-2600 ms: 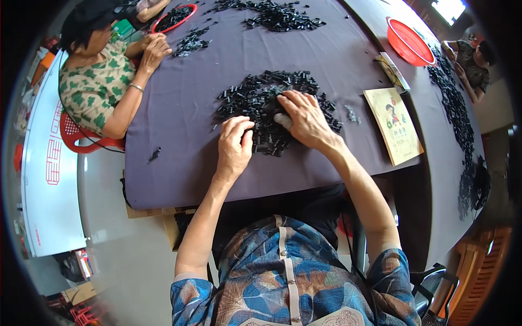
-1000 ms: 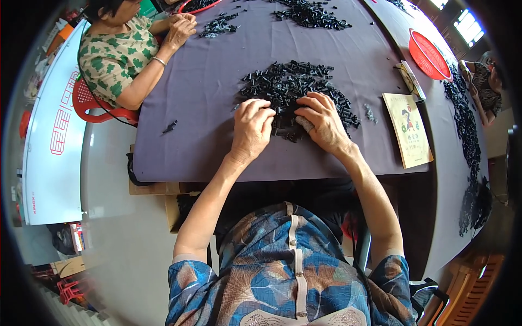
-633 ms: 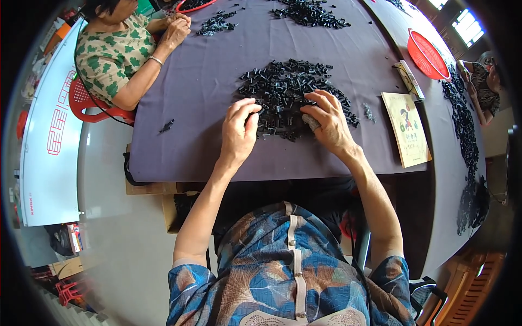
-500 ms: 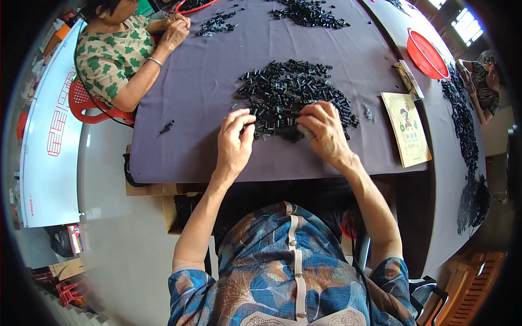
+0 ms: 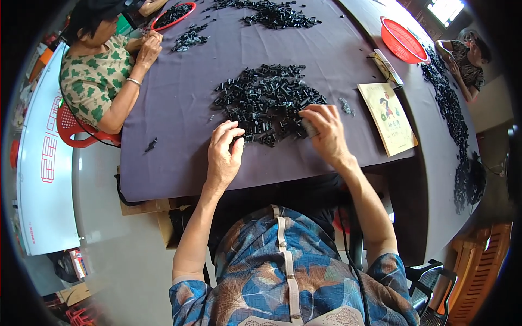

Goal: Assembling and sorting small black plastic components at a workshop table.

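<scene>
A broad pile of small black cylindrical plastic pieces (image 5: 261, 89) lies on the grey-purple tablecloth before me. At its near left edge is my left hand (image 5: 224, 155), thumb and fingers closed around one small black piece that shows between their tips. My right hand (image 5: 329, 136) is at the pile's right edge with its fingers bent together. Something greyish shows under those fingers, too small and covered to name. Near the right hand lies a little cluster of clear small pieces (image 5: 347, 107).
A yellow booklet (image 5: 387, 119) and a narrow box (image 5: 387, 68) lie on the right. Beyond stands a red basket (image 5: 403, 41). A person in a green-patterned shirt (image 5: 98, 70) works at the left, another person (image 5: 465, 62) at the far right. More black pieces (image 5: 280, 15) lie farther back.
The view has shifted, so the table's things sit farther left in the picture. My right hand has drawn slightly away from the pile's middle toward its right edge; the left stays near the pile's left side.
</scene>
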Available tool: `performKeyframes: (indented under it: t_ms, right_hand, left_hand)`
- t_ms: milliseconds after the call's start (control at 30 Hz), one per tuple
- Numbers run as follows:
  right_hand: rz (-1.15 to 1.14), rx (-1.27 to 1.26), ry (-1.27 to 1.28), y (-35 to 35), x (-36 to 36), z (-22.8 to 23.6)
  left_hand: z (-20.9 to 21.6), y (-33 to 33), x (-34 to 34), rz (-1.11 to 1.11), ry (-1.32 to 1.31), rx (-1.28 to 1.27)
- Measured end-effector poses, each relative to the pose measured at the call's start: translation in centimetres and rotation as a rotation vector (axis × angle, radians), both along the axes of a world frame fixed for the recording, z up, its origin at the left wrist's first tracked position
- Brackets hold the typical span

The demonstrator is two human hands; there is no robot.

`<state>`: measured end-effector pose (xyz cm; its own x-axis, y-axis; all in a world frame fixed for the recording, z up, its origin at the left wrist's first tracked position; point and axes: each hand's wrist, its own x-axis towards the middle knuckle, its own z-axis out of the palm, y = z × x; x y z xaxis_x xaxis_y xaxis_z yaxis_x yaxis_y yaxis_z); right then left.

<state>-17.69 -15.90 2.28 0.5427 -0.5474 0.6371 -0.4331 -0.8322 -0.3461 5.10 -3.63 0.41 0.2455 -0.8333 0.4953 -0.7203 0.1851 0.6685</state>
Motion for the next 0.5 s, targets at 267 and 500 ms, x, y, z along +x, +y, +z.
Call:
performKeyframes:
  t_ms: [267,500]
  right_hand:
    - [-0.277,0.093,0.027,-4.7,-7.3,-0.6]
    - [-0.072,0.203,0.102,-4.7,-7.4,-0.6]
  left_hand:
    - [-0.4,0.0,0.3,-0.014,-0.020,-0.005]
    - [-0.5,0.0,0.1,-0.004,-0.092,0.004]
